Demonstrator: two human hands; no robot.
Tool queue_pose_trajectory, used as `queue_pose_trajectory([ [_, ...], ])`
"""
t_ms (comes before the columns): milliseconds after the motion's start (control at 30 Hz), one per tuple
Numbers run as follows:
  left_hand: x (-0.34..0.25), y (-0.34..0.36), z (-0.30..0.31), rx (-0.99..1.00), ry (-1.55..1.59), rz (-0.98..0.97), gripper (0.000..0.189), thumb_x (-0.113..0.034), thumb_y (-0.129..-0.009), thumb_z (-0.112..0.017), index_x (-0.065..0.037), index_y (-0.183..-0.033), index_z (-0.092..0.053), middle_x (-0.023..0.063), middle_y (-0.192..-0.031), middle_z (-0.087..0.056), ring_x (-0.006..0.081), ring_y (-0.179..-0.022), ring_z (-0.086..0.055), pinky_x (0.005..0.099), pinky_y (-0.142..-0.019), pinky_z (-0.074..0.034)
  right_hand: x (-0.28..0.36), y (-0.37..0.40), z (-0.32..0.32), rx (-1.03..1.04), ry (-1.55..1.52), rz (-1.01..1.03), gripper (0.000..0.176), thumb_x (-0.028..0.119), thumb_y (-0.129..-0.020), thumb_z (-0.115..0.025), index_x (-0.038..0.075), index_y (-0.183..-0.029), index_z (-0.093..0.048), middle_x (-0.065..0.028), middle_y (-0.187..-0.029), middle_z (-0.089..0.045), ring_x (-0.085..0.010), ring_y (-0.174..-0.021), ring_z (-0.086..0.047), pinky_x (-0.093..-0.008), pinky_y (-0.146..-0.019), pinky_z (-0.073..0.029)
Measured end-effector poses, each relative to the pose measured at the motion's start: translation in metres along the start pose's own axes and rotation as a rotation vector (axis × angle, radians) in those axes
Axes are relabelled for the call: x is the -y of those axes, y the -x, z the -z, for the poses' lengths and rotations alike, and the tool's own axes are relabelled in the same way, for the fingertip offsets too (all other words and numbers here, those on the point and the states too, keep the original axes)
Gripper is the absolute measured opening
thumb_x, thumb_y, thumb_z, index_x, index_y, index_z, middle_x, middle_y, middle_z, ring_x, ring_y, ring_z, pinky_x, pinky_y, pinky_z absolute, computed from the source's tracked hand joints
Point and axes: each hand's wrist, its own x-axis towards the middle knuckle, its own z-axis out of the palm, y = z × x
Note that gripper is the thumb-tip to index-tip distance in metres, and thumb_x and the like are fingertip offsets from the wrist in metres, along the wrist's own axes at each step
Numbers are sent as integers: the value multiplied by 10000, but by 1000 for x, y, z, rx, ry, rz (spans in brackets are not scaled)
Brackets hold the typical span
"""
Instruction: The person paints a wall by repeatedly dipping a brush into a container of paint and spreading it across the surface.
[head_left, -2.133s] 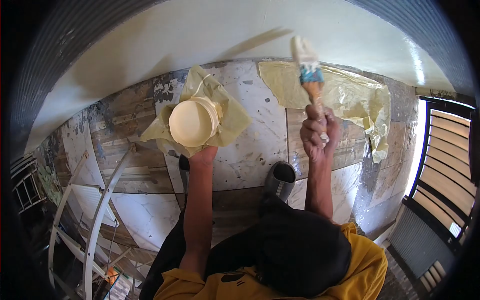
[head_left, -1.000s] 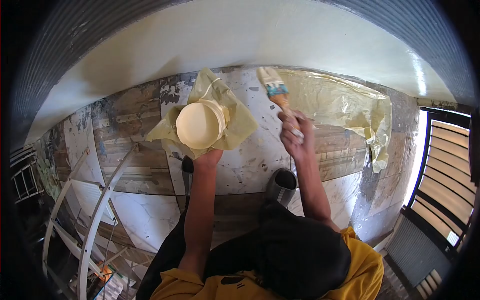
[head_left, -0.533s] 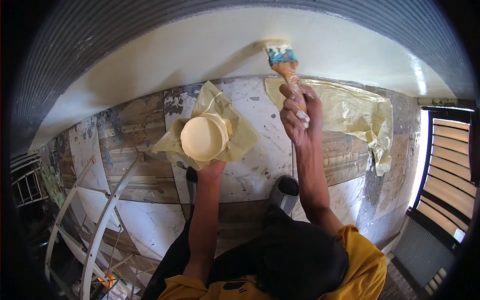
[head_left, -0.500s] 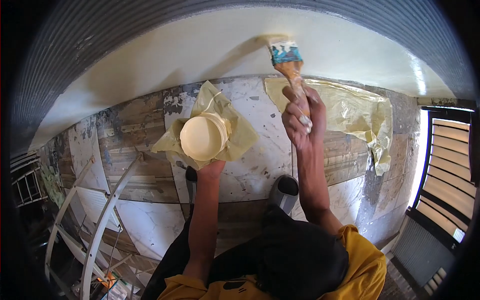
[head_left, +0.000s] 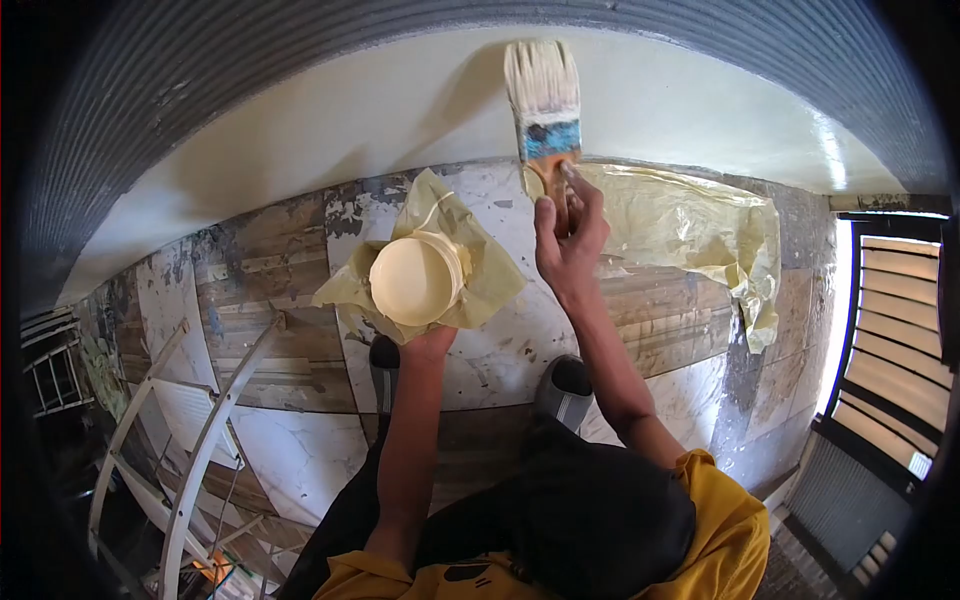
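A: What is the largest thing in the work?

B: The pale wall [head_left: 690, 110], ahead of the right hand's [head_left: 575, 243] fingers. The step in hand looks to be brushing a coat onto it.

A: And next in size?

B: A yellowish sheet [head_left: 670, 218], spread on the floor to the right of those fingers.

A: Then the tub [head_left: 461, 273]?

B: It stands to their left, its mouth facing the camera, in a yellowish wrap [head_left: 492, 288]. The left hand [head_left: 428, 343] seems to bear it from below; its fingers are hidden, so how they close cannot be told.

A: Where is the brush [head_left: 550, 138]?

B: In the right hand, handle gripped between thumb and fingers.

A: Pointing which way?

B: Bristles lead, away from the person and toward the wall. The long axis runs forward from the fingers, leaning slightly left, with a broad face to the camera.

A: Are the bristle tips touching?

B: That cannot be told; the brush's shadow meets the wall close beside them. The next move likely calls for steady, light pressure along the wall, tub kept from tipping.
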Motion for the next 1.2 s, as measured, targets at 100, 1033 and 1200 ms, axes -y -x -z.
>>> queue_pose_trajectory([
  [100,3,1,-1,15,35,-9,622,-502,-870,-550,-128,-1351,-427,79,-1393,-441,273,-1289,-417,458,-1084,-330,-16,-11,-13,4,116,22,338,58,-855,-583,-67,-1160,-511,-218,-853,-656,-266,-661,-665,-328,-597,-502],
  [1033,-10,15,-1,25,54,2,670,-538,-851,-556,-115,-1353,-421,88,-1397,-435,277,-1293,-411,465,-1087,-324,-62,0,-28,16,123,-170,289,54,-857,-564,-25,-1134,-546,-143,-596,-544,-143,-486,-501,-286,-472,-402],
  [1200,-28,27,6,-77,131,-24,686,-550,-842,-560,-113,-1352,-420,84,-1401,-430,276,-1301,-399,470,-1105,-286,-119,39,-56,80,257,-171,278,83,-849,-567,16,-1117,-530,-94,-497,-475,-173,-413,-435,-324,-436,-352],
])
